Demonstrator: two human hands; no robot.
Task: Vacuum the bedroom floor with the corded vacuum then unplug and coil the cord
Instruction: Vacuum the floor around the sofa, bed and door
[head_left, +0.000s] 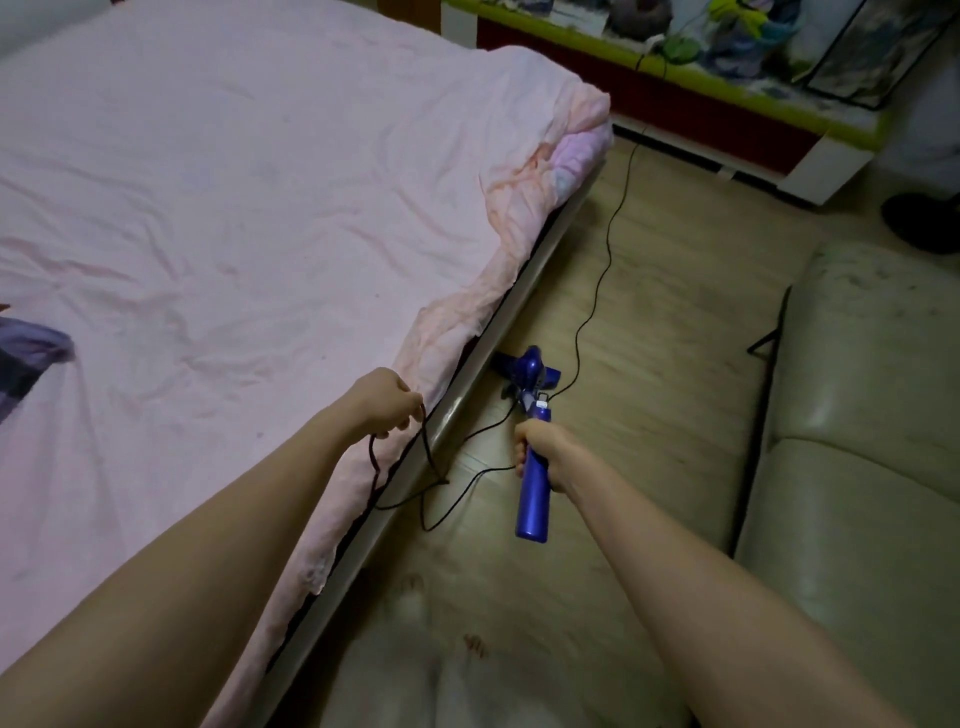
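A blue corded vacuum (527, 371) stands on the wooden floor (654, 332) with its head against the bed frame. My right hand (540, 452) grips its long blue handle, whose end points back toward me. A thin black cord (605, 260) runs from the vacuum across the floor up to the low cabinet at the back. My left hand (387, 402) holds a few loops of that cord beside the bed's edge. More slack lies curled on the floor between my hands.
A bed with a pink sheet (234, 208) fills the left side. A pale leather sofa (862, 441) lines the right, leaving a narrow floor strip. A low cabinet (727, 119) with clutter stands at the back. My feet show at the bottom.
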